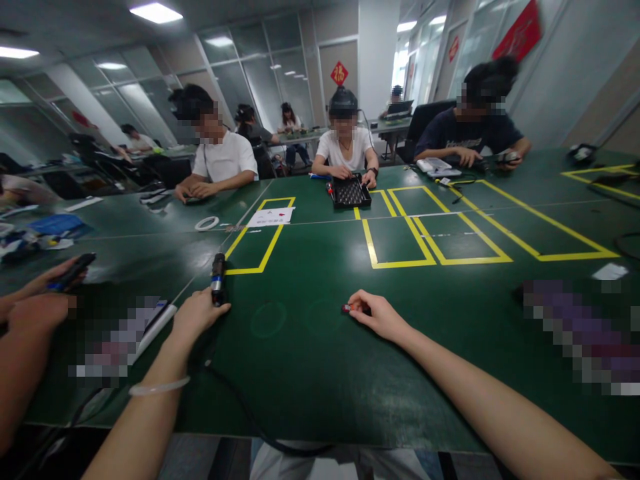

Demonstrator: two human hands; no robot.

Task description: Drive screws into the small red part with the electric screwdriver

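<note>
My left hand is closed around the lower end of a black flashlight with a blue band. The flashlight points away from me over the green table, near a yellow tape outline. My right hand rests on the table to the right, its thumb and fingers pinching a small red object. Most of that object is hidden by the fingers, so its kind cannot be made out. Two faint circles show on the tabletop between my hands.
At the left a co-worker's hand holds a dark tool with a blue part. A white card lies ahead. Across the table a person works at a black tray. Blurred-out devices lie on both sides, and a black cable runs near me.
</note>
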